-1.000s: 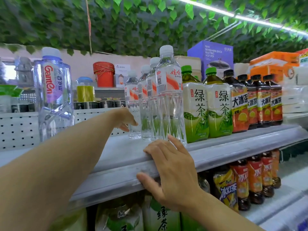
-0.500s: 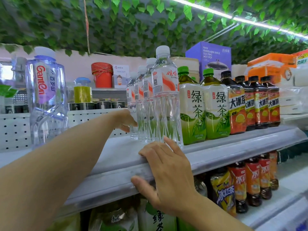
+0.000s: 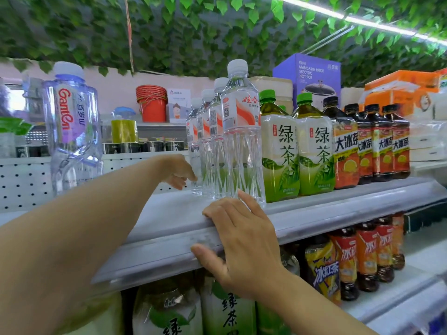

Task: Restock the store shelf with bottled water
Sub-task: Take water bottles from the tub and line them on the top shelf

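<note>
Clear plastic water bottles [image 3: 243, 141] with white caps and red-and-white labels stand in a single file on the grey shelf [image 3: 314, 211], running from its front edge toward the back. The left hand [image 3: 180, 171] reaches along the left side of that file, its fingers loosely curled at the base of the rearmost bottle; whether they actually grip it cannot be told. The right hand [image 3: 238, 240] rests on the shelf's front lip just below the front water bottle, fingers straight on top and thumb under the edge, one fingertip touching the bottle's base. Right of the file stand two green tea bottles [image 3: 297, 151], then dark iced tea bottles [image 3: 372, 143]. Left of the file, well apart, stands a large purple-tinted water jug [image 3: 72, 126].
</note>
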Demonstrator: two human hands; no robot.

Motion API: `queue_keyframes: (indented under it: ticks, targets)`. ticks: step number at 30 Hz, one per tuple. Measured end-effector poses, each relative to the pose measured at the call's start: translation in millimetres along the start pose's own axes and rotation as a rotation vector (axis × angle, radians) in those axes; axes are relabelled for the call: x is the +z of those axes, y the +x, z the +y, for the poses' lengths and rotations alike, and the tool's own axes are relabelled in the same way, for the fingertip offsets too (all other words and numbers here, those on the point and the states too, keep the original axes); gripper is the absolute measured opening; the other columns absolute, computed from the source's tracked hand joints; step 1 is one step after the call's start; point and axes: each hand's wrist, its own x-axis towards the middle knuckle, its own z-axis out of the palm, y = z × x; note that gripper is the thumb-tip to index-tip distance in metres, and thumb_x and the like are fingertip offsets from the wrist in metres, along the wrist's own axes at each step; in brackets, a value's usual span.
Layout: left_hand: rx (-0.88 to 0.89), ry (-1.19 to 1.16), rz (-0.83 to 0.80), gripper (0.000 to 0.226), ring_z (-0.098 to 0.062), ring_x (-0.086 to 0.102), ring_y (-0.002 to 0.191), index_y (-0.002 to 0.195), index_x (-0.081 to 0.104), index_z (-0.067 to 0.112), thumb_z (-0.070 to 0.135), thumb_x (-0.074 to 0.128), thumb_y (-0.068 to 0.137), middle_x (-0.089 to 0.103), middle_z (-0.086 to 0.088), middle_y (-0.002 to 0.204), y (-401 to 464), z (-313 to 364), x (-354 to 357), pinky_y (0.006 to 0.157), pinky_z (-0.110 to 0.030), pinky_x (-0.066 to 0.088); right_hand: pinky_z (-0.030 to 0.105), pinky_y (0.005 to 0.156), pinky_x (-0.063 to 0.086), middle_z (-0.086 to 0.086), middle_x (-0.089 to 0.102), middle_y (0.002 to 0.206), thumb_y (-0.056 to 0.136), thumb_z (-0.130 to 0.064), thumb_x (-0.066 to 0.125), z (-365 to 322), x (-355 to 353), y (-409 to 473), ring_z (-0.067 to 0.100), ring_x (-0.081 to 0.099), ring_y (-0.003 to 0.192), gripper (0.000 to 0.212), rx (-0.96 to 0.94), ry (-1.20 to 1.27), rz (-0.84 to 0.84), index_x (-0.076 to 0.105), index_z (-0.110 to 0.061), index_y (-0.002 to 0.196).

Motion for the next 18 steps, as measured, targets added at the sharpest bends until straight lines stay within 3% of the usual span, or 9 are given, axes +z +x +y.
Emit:
queue_keyframes:
  ticks: [9,14,18]
  targets:
    - [0.001,0.065,-0.17,0.05,-0.026,0.059,0.111,0.131,0.046,0.002,0.016,0.064,0.088,0.054,-0.016,0.132,-42.6,6.5,4.1,0.087,-0.037,0.05,0.034,0.11,0.026,-0.004,0.059,0.097,0.088,-0.054,0.043,-3.0,-3.1,0.8,0.014,0.052,0.095,0.039,0.017,-0.01,-0.003,0.053,-0.019,0.102]
    - [0.025,0.068,-0.145,0.049,-0.024,0.059,0.114,0.131,0.046,0.003,0.024,0.063,0.089,0.058,-0.014,0.129,-46.0,10.3,17.0,0.089,-0.037,0.049,0.034,0.11,0.025,-0.005,0.057,0.096,0.088,-0.055,0.042,-3.6,-4.1,0.4,0.015,0.053,0.095,0.039,0.032,0.002,-0.029,0.053,-0.02,0.101]
    - [-0.009,0.044,-0.09,0.047,-0.023,0.06,0.109,0.129,0.049,0.002,0.018,0.065,0.087,0.058,-0.014,0.128,-40.5,6.3,9.3,0.091,-0.038,0.049,0.035,0.11,0.025,-0.005,0.057,0.097,0.089,-0.056,0.041,-3.7,-3.8,0.2,0.015,0.051,0.096,0.04,0.028,-0.001,-0.03,0.052,-0.02,0.102]
